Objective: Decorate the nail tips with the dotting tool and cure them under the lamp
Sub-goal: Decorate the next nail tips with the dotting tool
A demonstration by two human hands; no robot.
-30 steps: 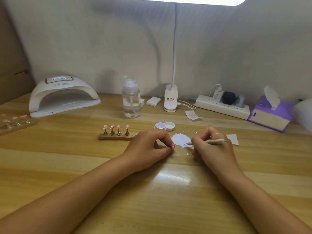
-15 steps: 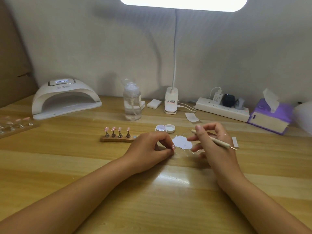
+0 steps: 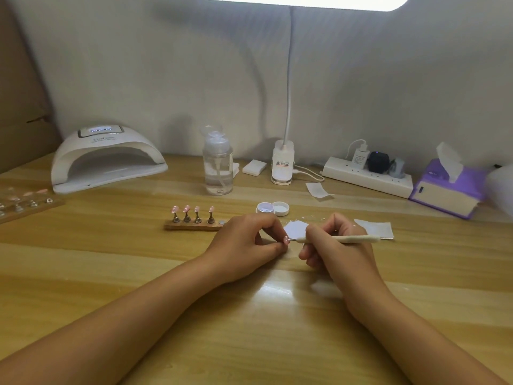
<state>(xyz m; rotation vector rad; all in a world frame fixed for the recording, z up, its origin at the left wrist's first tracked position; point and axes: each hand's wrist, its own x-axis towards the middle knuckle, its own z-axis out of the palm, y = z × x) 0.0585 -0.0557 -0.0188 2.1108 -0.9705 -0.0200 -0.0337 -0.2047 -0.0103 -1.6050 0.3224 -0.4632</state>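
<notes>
- Pale wooden tabletop (image 3: pixel 111 273): smooth, glossy varnish with bright glare.
- White arched plastic curing lamp (image 3: pixel 108 159): smooth shell.
- Beige slim dotting tool (image 3: pixel 347 239): matt handle, metal tip.
- Small pink nail tip (image 3: pixel 285 240): glossy.
- Brown wooden strip holder (image 3: pixel 191 226): matt, with metal stands.
- Clear plastic pump bottle (image 3: pixel 218 168): smooth.

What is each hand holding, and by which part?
The left hand pinches a pink nail tip by its hidden lower end; the right hand grips the dotting tool near its working tip.
</notes>
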